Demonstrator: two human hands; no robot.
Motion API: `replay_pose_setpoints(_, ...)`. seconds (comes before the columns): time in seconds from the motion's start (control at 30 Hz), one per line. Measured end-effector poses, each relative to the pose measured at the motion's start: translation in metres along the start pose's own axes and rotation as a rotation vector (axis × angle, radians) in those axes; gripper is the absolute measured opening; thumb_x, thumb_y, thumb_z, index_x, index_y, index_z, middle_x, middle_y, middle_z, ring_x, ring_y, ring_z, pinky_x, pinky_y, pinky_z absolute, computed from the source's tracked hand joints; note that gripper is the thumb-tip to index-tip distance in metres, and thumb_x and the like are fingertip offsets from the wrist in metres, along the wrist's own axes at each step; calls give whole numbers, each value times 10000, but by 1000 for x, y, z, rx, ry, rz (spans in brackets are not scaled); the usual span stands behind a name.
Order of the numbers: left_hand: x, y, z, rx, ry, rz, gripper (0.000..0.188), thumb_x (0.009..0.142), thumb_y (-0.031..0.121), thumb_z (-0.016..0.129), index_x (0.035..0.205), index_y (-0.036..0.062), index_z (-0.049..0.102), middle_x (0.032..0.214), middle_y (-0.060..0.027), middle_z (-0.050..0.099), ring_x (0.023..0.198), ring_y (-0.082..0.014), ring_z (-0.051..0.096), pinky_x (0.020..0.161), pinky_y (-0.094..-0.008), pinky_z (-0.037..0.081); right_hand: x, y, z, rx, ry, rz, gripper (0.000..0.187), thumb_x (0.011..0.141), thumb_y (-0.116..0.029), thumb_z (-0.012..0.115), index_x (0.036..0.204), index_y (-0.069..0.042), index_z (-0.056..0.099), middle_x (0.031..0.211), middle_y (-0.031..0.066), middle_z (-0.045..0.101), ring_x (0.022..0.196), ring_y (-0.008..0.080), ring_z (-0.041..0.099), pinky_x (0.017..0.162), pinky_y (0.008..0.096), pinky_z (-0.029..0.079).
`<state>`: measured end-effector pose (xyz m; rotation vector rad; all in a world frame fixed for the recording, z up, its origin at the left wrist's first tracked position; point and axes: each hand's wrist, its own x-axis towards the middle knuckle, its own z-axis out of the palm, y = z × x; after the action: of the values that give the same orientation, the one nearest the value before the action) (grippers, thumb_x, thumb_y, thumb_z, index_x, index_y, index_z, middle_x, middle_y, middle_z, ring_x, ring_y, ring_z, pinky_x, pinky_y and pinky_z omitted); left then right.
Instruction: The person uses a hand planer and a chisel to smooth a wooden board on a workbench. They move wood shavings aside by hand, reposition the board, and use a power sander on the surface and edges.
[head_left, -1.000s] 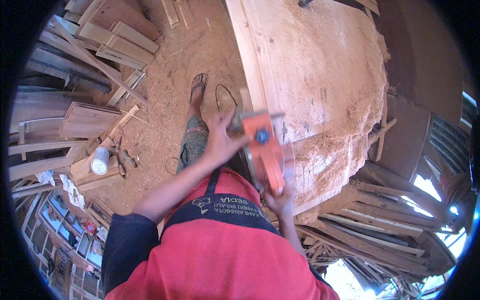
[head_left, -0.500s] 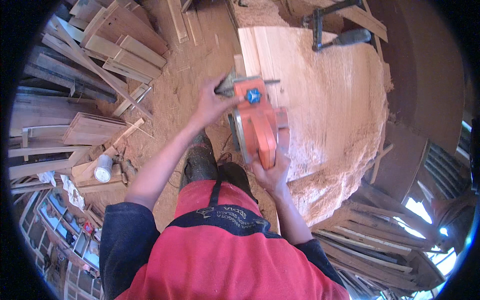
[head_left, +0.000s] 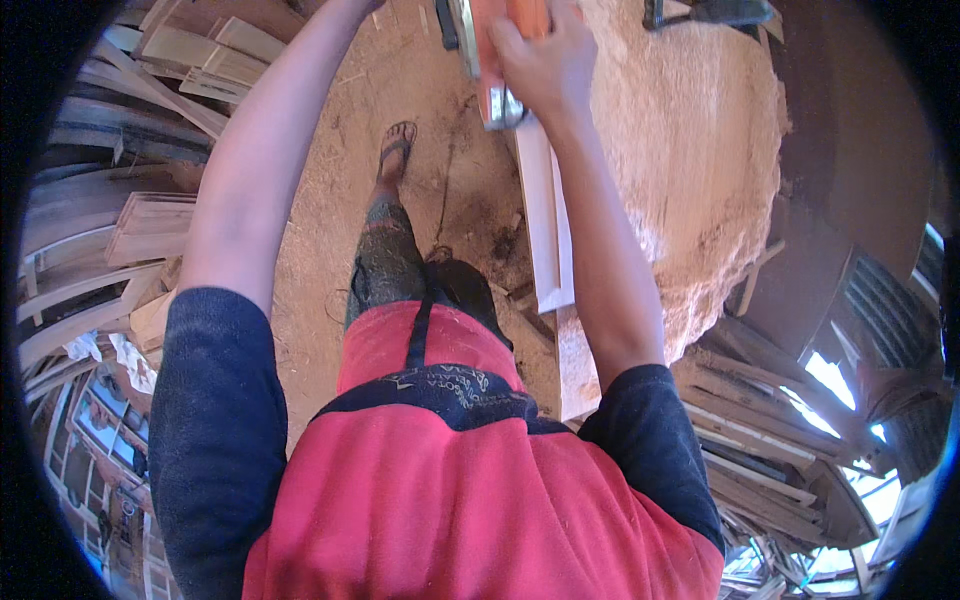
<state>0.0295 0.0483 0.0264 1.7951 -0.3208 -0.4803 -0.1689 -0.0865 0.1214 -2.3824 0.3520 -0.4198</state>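
Note:
An orange electric planer (head_left: pixel 489 70) juts in from the top edge, its front part cut off. My right hand (head_left: pixel 556 65) is closed around its rear handle, with the thumb along the side. Under and behind the planer runs a narrow pale board (head_left: pixel 543 225) along the left edge of the workbench (head_left: pixel 690 190). My left arm (head_left: pixel 265 150) reaches far forward. The left hand lies beyond the top edge, so its fingers and whatever they touch are hidden.
Wood shavings cover much of the bench. A dark clamp (head_left: pixel 715 11) sits at its far right. Stacked planks (head_left: pixel 155 225) stand on the left, and more boards (head_left: pixel 765 430) lie at the lower right. A dark cord (head_left: pixel 447 165) trails across the dusty floor.
The planer has moved far forward along the board's edge, partly out of the picture. Both arms have stretched forward, the left hand has left the view, and a sandalled foot now shows ahead.

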Motion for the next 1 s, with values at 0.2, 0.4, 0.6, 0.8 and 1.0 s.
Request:
replay_pose_setpoints(0.2,-236,26,93,34,-195,-97,853,730,430,861,1364,-47,547,1245,-185,658,1131,-265,637,992,-378,490,-250,13,-101,-62,-177,348,509,791,-224,778,1235,-43,609,966,221,693,846,421,682,715,472,549)
replay_pose_setpoints(0.4,-443,7,180,165,-65,-71,901,695,333,884,1429,-13,492,1174,-195,507,1196,-362,455,1032,-436,403,-447,1,-180,-73,-146,451,232,736,-100,728,949,-32,667,709,144,648,619,290,668,584,382,512)
replay_pose_setpoints(0.6,-398,0,162,150,-65,-47,913,693,357,889,1408,-46,491,1216,-220,526,1180,-372,493,1061,-442,386,-389,-15,-168,25,-183,539,267,707,-108,716,955,-25,661,738,156,655,651,345,669,620,387,521)
replay_pose_setpoints(0.8,-266,-19,113,208,-6,19,897,704,391,886,1378,-71,516,1190,-226,584,1148,-348,558,1013,-411,434,-263,-8,-110,45,-157,443,250,730,-119,710,957,-26,663,736,167,664,662,308,693,622,391,530)
replay_pose_setpoints(1.0,-95,-13,46,81,-3,7,755,730,419,864,1284,-25,608,1147,-173,674,1051,-243,644,935,-362,495,-95,-4,-41,109,-66,203,425,768,-183,753,1144,-11,650,806,211,677,748,416,679,679,463,541)
